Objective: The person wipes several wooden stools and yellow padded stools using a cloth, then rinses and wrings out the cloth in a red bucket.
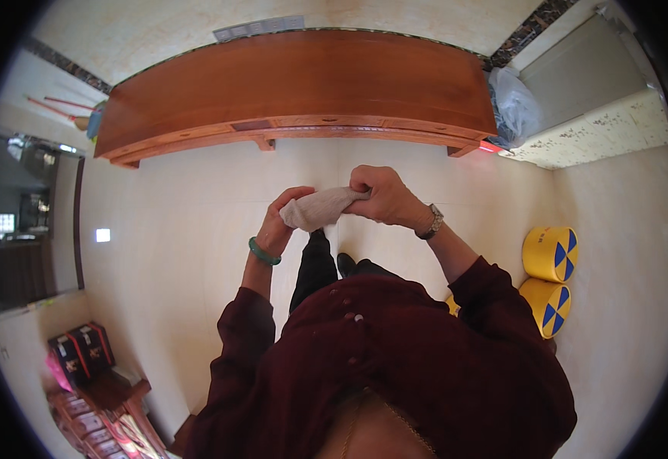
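A pale grey-beige cloth (318,209), bunched into a short roll, is stretched between my two hands in front of my body. My right hand (388,195), with a metal wristwatch (432,222) behind it, pinches the cloth's right end between thumb and fingers. At the other end, my left hand (279,224) holds the cloth against its palm, with most of the fingers hidden behind it. A green bangle (264,251) circles the left wrist. Beyond the hands stands a long reddish-brown wooden cabinet (305,80) with drawers along its front.
Pale tiled floor (184,241) lies between me and the cabinet. Yellow drums (539,252) with blue-marked ends sit at the right. A clear plastic bag (514,106) is beside the cabinet's right end. At lower left, a dark box (81,353) rests on wooden furniture (110,390).
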{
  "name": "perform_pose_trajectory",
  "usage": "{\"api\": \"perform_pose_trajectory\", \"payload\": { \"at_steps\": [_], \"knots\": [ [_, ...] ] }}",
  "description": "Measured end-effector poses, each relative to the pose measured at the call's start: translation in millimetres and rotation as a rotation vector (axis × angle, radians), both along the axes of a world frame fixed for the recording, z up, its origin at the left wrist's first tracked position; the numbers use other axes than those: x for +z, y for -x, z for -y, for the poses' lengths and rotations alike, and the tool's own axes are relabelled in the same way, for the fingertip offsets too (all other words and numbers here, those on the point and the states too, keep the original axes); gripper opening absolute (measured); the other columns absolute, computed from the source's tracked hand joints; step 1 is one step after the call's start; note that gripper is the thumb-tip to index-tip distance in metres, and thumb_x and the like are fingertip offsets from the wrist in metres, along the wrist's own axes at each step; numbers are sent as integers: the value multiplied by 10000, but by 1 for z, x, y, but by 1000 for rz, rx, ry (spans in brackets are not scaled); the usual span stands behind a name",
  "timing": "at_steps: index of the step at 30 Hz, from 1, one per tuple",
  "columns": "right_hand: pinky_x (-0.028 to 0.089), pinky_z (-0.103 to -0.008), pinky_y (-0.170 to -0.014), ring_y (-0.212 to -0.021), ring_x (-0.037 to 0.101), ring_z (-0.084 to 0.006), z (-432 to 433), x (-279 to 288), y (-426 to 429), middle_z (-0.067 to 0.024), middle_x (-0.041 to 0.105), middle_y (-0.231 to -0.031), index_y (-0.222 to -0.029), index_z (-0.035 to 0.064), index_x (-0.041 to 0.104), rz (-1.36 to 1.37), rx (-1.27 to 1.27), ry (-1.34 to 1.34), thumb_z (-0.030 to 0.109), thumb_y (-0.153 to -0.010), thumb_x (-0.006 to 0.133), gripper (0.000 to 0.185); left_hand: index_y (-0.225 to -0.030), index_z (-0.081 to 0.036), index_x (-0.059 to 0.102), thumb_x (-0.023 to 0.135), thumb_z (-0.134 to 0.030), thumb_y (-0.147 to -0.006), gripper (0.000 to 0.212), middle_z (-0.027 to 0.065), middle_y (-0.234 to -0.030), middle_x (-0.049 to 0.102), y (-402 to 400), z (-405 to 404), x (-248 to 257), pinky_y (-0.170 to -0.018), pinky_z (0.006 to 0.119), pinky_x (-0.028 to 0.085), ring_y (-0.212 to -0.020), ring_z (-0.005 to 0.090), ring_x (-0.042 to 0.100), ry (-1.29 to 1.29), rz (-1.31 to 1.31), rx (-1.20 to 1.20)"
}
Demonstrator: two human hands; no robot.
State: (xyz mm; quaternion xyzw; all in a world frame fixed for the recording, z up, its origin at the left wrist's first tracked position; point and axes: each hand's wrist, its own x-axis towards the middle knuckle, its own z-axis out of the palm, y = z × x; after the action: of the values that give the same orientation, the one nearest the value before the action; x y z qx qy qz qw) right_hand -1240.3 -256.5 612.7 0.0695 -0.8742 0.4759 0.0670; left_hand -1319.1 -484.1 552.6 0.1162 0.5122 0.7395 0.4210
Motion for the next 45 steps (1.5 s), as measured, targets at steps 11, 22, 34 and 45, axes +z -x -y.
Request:
{"api": "perform_pose_trajectory", "payload": {
  "at_steps": [11, 22, 34, 45],
  "knots": [
    [405, -201, -557, -622, 482, -40, -57, 9, 110, 28, 533, -688, -709, 64, 526, 343, -432, 799, 85, -697, 715, 190, -1239, 9, 447, 665, -192, -778, 547, 96, -1135, 547, 99, -90, 4, -861, 321, 431, -1038, 168, 518, -155, -96, -8],
    [509, -315, -685, -855, 594, -189, -69, -75, 135, -77, 575, -1043, -1097, 47, 553, 645, -614, 684, 420, -891, 508, 429, -1057, 33, 570, 623, -190, -847, 311, 113, -975, 634, 186, -97, -26, -749, 310, 516, -861, 189, 623, 93, 374, 260],
    [458, -473, -881, -1150, 493, -273, 11, -111, 222, -184, 454, -1274, -1312, 43, 354, 798, -27, 1382, 672, -833, 380, 791, -1116, 32, 565, 601, -238, -859, 374, 70, -977, 633, 161, -48, -3, -811, 278, 447, -902, 132, 575, 262, 54, 196],
    [402, -400, -970, -1185, 457, -231, 145, -88, 304, -86, 426, -1329, -1377, 113, 289, 1236, 422, 1568, 675, -832, 286, 783, -1321, 37, 343, 572, -264, -866, 592, 133, -1261, 480, 213, 79, 14, -989, 352, 364, -1172, 223, 455, -9, 125, 573]
  ]
}}
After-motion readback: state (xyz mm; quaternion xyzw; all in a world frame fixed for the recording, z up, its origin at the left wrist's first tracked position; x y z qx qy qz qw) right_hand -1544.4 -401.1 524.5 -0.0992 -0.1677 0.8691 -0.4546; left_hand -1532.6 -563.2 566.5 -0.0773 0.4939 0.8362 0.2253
